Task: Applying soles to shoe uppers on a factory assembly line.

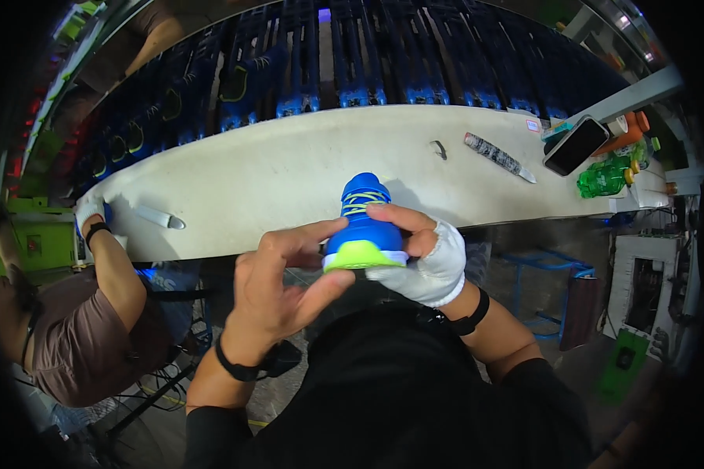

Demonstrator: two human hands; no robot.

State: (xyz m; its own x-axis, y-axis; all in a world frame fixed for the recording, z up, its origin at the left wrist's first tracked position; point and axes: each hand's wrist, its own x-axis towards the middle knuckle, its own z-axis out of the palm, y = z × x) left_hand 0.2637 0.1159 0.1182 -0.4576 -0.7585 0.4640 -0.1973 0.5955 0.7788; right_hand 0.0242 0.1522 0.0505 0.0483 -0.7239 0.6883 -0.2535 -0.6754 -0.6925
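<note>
A blue sneaker (360, 227) with a lime toe piece, a white sole edge and yellow-green laces is held up at the near edge of the worktop, its toe toward me. My left hand (278, 281), bare, grips the left side of the toe, with thumb low by the sole and fingers on the upper. My right hand (430, 262), in a white glove that leaves some fingertips bare, clasps the other side, and a finger rests by the laces. The sole's underside is hidden from me.
Behind the pale worktop (281, 156) runs a dark slatted conveyor (438, 70) bearing blue shoes. A wrapped blade tool (499, 156), a phone (576, 145) and green bottles (606, 178) lie to the right. At left, a co-worker's gloved hand (90, 211) is near a white-handled tool (158, 216).
</note>
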